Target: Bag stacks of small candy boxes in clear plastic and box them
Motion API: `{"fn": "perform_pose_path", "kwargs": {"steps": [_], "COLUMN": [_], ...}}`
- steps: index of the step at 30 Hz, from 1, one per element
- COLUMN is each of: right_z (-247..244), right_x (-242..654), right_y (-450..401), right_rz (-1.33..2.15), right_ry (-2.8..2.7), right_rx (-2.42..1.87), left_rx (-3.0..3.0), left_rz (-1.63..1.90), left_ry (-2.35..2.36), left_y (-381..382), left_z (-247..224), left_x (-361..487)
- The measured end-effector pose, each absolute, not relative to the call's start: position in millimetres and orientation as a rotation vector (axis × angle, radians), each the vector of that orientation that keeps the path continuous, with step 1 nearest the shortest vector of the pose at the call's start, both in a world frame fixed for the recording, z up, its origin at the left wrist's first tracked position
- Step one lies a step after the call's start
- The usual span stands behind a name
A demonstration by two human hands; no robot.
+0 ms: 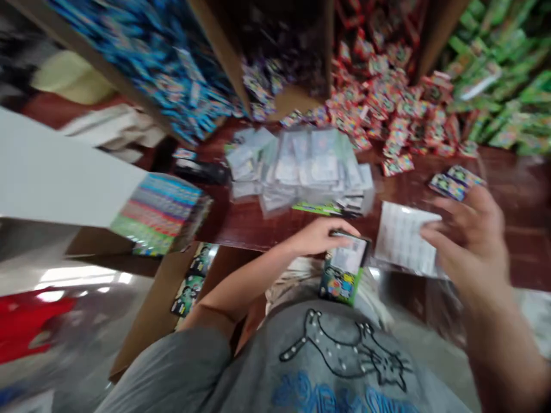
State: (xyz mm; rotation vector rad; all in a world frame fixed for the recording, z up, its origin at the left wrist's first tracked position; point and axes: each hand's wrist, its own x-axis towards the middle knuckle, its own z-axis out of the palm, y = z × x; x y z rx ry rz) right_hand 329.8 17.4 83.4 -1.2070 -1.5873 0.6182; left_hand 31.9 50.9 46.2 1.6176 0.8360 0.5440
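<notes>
Left hand [321,235]: here it is, its fingers closed on the upper end of a dark, green-edged pack [340,284], gripping it.
Pack: it's sitting at 5 o'clock from that hand, in front of the grey shirt [327,344], its white label [349,258] facing up.
Right hand [477,235]: over at 3 o'clock it's blurring, thumb and fingers standing apart; whether they're touching anything, I can't tell.
Bagged sheet [402,236]: it's lying on the tabletop [243,223], between the pack and the right hand.
Purple packets [448,183]: 2 of them are lying at 2 o'clock, near the right fingers.
Clear bags [310,163]: they're heaping up at 12 o'clock.
Compartments: 4 are lining the far side, blue packets [172,80] filling 11 o'clock, red packets [383,100] 1, green packets [508,97] 2.
Striped stack [157,212]: it's standing at 9 o'clock.
</notes>
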Motion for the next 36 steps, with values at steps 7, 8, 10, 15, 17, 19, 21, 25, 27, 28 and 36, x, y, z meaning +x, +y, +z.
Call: {"fn": "perform_pose_path", "kwargs": {"steps": [7, 8, 10, 15, 17, 19, 21, 25, 27, 28, 36], "right_z": [62, 60, 54, 38, 37, 41, 45, 43, 38, 36, 27], "right_x": [269, 265, 261, 259, 257, 256, 254, 246, 242, 241, 255], "right_y": [39, 40, 41, 41, 40, 35, 27, 15, 15, 17, -8], "right_rz": [1.394, 1.437, 1.486, 1.403, 1.278, 1.1, 0.936, 0.811, 0.8, 0.811, 0.927], "right_ry": [-1.501, -1.514, -1.537, -1.621, -1.676, -1.741, -1.832, -1.942, -1.95, -1.956, -1.372], "right_rx": [-0.976, -0.949, -0.92, -0.97, -1.014, -1.05, -1.051, -1.047, -1.027, -1.002, -1.05], "left_rx": [1.77, 1.793, 1.767, 1.683, 1.683, 1.668, 1.644, 1.62, 1.604, 1.59, 1.199], "left_rz": [0.776, 0.782, 0.78, 0.786, 0.768, 0.768, 0.78, 0.791, 0.79, 0.787, 1.309], "left_ry": [0.925, 0.931, 0.979, 1.037, 1.03, 1.011, 0.986, 0.952, 0.94, 0.928, 1.081], "left_y": [31, 30, 28, 26, 27, 27, 28, 30, 32, 35, 41], "left_z": [44, 44, 42, 35, 36, 37, 39, 38, 37, 37, 48], "left_x": [18, 18, 18, 18, 16, 14, 14, 20, 22, 21, -39]}}
